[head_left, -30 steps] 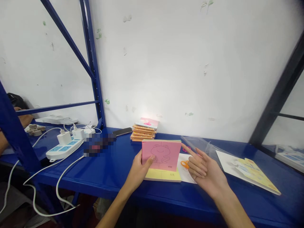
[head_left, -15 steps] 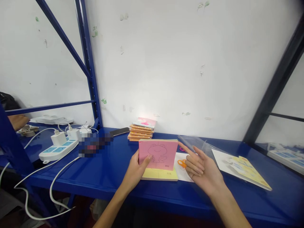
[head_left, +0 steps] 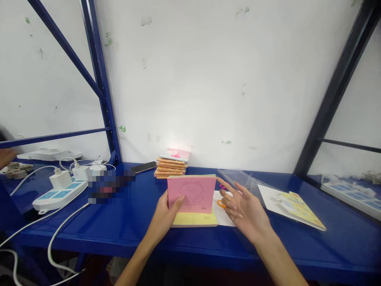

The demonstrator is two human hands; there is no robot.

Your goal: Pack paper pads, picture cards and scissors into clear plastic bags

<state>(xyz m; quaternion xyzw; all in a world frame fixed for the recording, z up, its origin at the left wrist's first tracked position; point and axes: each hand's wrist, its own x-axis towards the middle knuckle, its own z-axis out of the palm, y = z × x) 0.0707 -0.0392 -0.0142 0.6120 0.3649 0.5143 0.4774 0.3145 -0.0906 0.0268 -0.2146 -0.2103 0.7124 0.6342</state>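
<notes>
Pink paper stack [head_left: 202,198], clasped at its left side by my left hand [head_left: 165,212]: the thumb pressed across the front sheet, the fingers passed behind, and the stack stood nearly upright between them. The face toward me bore a line-drawn frog [head_left: 192,186] with a vertical line down its middle, and edges of other colours showed along the top. My right hand [head_left: 244,210] was relaxed, its fingers parted and partly curled; the index fingertip lay at the stack's upper right corner, though whether it touched could not be told. Just below the held stack, a yellow paper stack [head_left: 193,221] lay flat on the blue table [head_left: 127,226]. Between my two hands were a white sheet [head_left: 220,218] and orange looped handles [head_left: 221,204], with a small magenta object [head_left: 222,186] beyond them. To the right of my right hand lay a yellow illustrated booklet [head_left: 303,208]; behind that hand was clear plastic [head_left: 241,178]. Beyond my left hand rose a pile of orange packets [head_left: 171,167], with a dark phone [head_left: 143,167] to its left.
</notes>
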